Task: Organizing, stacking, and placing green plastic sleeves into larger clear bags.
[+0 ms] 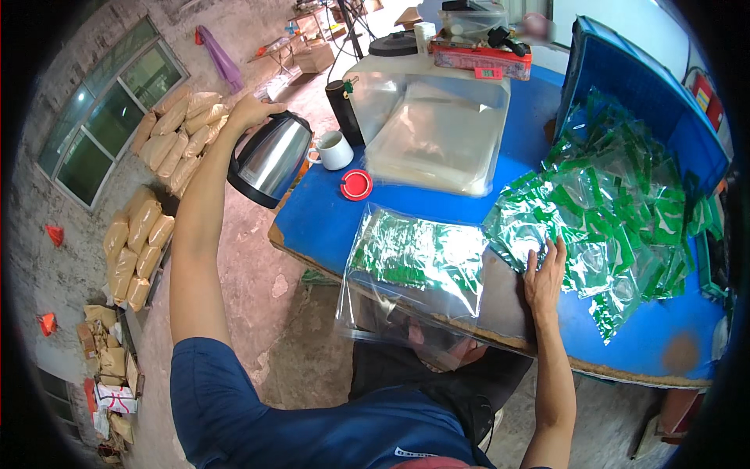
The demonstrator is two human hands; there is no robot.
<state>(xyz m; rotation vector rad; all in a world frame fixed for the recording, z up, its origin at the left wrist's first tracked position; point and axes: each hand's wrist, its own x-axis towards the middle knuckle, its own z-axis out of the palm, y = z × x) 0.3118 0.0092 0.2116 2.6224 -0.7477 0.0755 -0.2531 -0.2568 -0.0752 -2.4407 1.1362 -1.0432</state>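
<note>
My left hand (pixel 254 114) reaches far out to the left and grips a silver electric kettle (pixel 275 158) with black trim near its top. The kettle is at the table's left edge, leaning in this view, its upper part close to a white mug (pixel 335 151). Whether the two touch I cannot tell. Beside the mug lies a red round lid (pixel 356 184). My right hand (pixel 545 275) rests with fingers extended at the near edge of a pile of green-and-clear packets (pixel 617 207). Between my arms, a clear plastic bag (pixel 418 254) with green packets inside overhangs the front edge.
Clear plastic sheets or bags (pixel 437 141) lie stacked on the blue table (pixel 301 234). A dark cylinder (pixel 344 113) stands behind the mug. Behind the packets rises a blue bin (pixel 648 102). A red box (pixel 484 61) sits at the back. Filled sacks (pixel 141 242) line the left wall.
</note>
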